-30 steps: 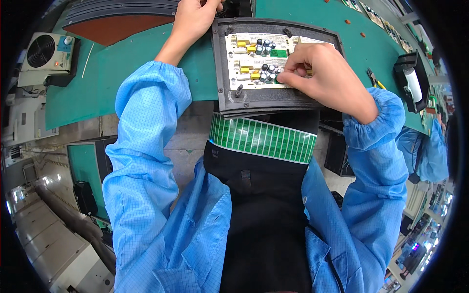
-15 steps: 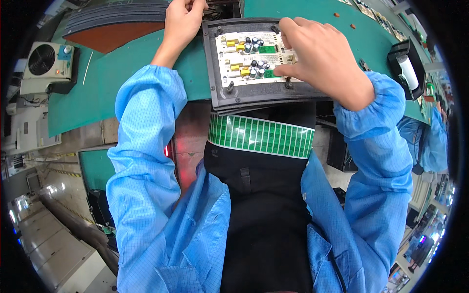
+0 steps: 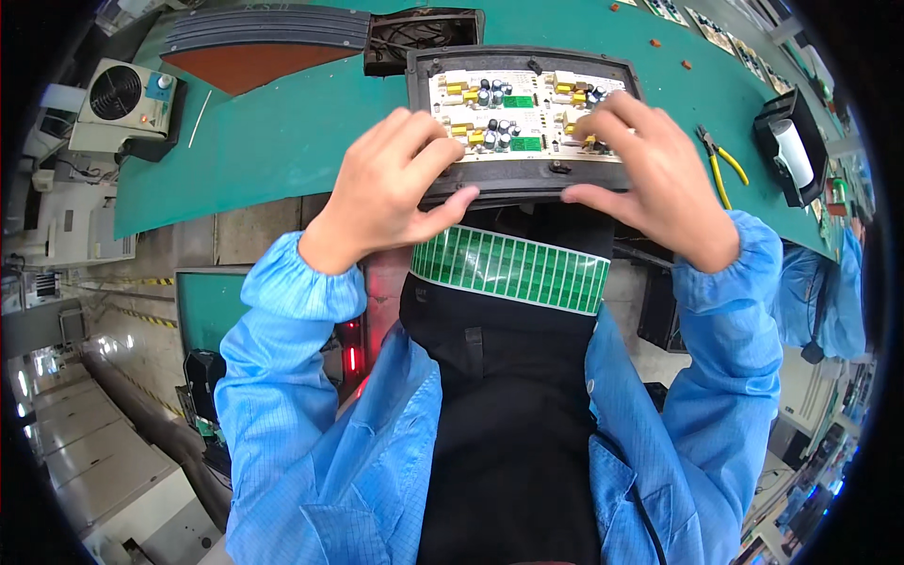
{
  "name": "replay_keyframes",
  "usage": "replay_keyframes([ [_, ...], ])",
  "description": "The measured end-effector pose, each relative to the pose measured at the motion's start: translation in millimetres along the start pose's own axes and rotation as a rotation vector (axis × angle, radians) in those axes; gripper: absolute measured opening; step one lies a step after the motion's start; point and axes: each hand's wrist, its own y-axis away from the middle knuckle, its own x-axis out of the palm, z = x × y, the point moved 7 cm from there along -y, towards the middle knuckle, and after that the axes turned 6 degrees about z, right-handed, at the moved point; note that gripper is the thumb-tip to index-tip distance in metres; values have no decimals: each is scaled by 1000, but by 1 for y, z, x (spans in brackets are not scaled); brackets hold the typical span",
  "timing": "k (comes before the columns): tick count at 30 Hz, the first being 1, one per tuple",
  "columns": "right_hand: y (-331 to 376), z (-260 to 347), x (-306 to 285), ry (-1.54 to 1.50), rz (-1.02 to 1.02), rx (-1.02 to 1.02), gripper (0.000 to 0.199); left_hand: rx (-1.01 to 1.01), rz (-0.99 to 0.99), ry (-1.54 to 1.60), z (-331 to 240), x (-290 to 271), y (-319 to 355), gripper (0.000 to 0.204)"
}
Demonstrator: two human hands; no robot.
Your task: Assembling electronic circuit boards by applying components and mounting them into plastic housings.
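A black tray [image 3: 504, 179] holds a white circuit board panel [image 3: 480, 155] with yellow parts, dark round capacitors and green labels. My left hand [image 3: 391, 184] is at the tray's near left corner, its thumb apart from the curved fingers, which reach the panel's edge. Over the right part of the panel is my right hand [image 3: 650, 174], fingers bent and thumb spread toward the tray's near edge. Neither hand shows anything held; whether the fingertips press on the panel is hard to see. Across my lap lies a sheet of green labels [image 3: 513, 268].
On the green table [image 3: 254, 151] stand a fan unit [image 3: 118, 94] at left and a dark bin [image 3: 424, 38] behind the tray. Yellow-handled pliers [image 3: 720, 160] and a black holder with a white roll [image 3: 791, 151] are at right. More boards [image 3: 711, 33] line the far right.
My left hand has come back from the dark bin to the tray's left corner. My right hand has shifted right and nearer, uncovering more of the panel.
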Motion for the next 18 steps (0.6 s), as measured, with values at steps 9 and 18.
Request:
replay_keyframes([
  [9,47,-46,-4,30,72,167,38,-96,47,19,-5,2,2,38],
  [18,20,-66,-4,-95,179,247,38,-243,225,231,4,-4,-10,31],
])
